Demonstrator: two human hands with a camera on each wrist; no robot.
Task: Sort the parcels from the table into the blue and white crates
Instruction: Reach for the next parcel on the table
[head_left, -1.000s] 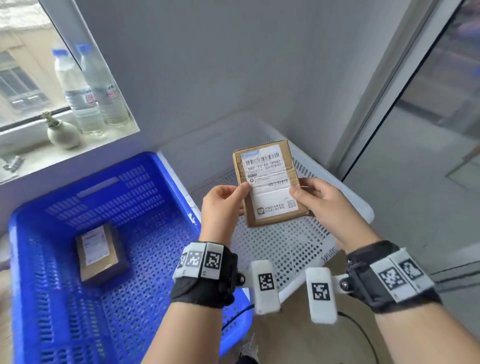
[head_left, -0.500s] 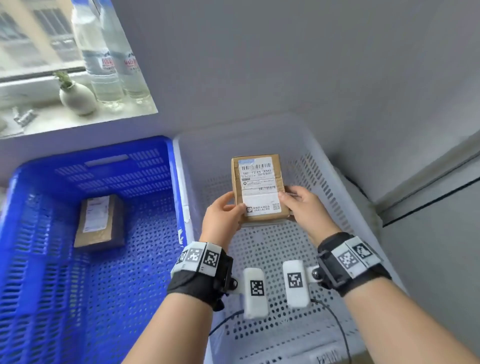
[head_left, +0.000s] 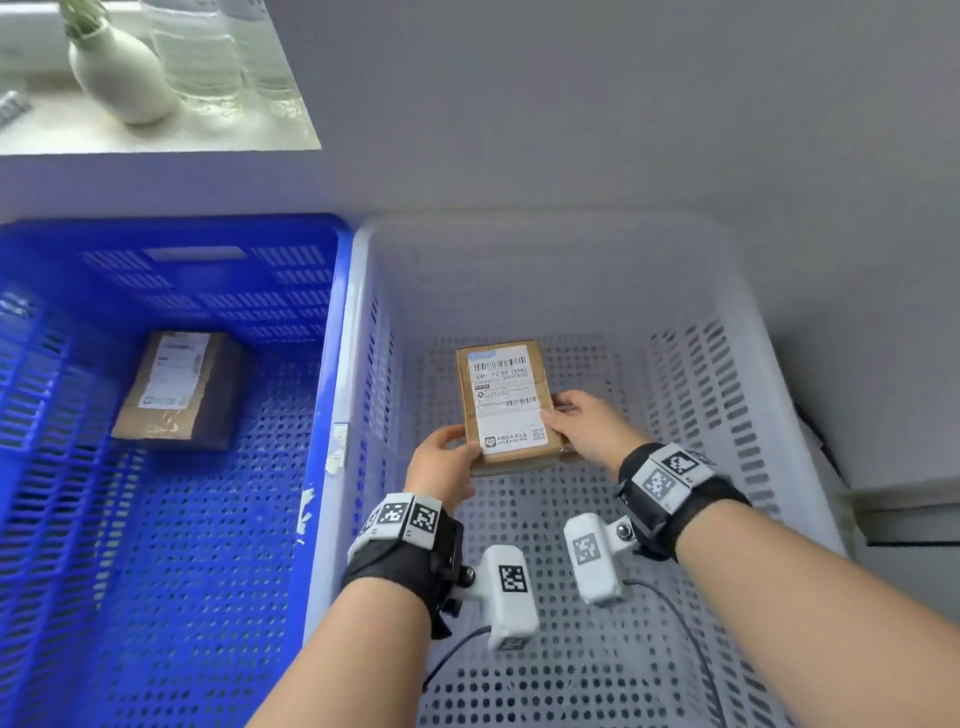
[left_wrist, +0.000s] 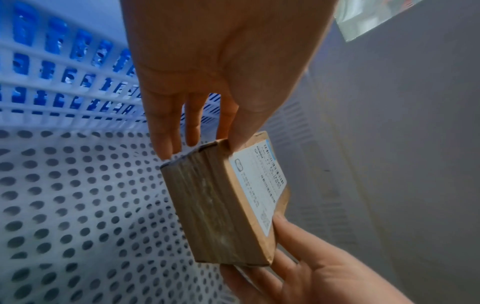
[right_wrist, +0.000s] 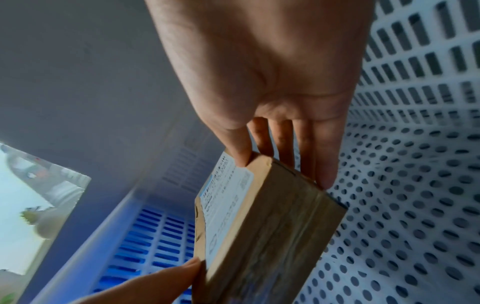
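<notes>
Parcel (head_left: 506, 402), a brown carton with a white label facing up, held inside the white crate (head_left: 748, 395) above its perforated floor, with the left hand (head_left: 441, 467) pinching its near-left corner between thumb and fingers and the right hand (head_left: 587, 423) pinching its near-right edge likewise. Whether its underside touches the crate floor cannot be told; the label print is too small to read. A second parcel (head_left: 182, 389) lies in the blue crate (head_left: 317, 415) left of the white crate, its outline blurred.
</notes>
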